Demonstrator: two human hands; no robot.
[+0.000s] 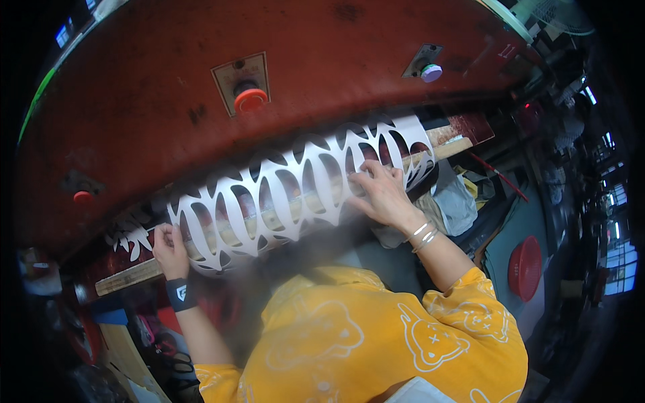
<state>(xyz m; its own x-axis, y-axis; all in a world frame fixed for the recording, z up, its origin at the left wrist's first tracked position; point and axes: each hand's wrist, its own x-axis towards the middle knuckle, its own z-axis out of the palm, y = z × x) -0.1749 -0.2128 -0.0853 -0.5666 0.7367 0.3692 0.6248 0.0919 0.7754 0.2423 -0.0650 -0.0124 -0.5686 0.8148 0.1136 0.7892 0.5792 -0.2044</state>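
Note:
A white sheet (321, 176) with rows of leaf-shaped cut-outs lies across a wooden bar at the front of a red machine, its near side hanging over and curling down. My left hand (170, 254), with a dark band on the wrist, pinches the sheet's left edge between thumb and fingers. Over the right part of the sheet is my right hand (384, 195), silver bangles on its wrist. Its thumb and fingers are spread, the tips touching the white strips. Some far cut-outs disappear under the machine's edge.
The red machine body (161, 101) spans the far side, bearing a large red push button (250, 100), a pale purple knob (431, 72) and a smaller red button (83, 197). White scraps (131, 235) lie left. A red plastic basket (525, 268) and clear plastic bags (451, 205) are right.

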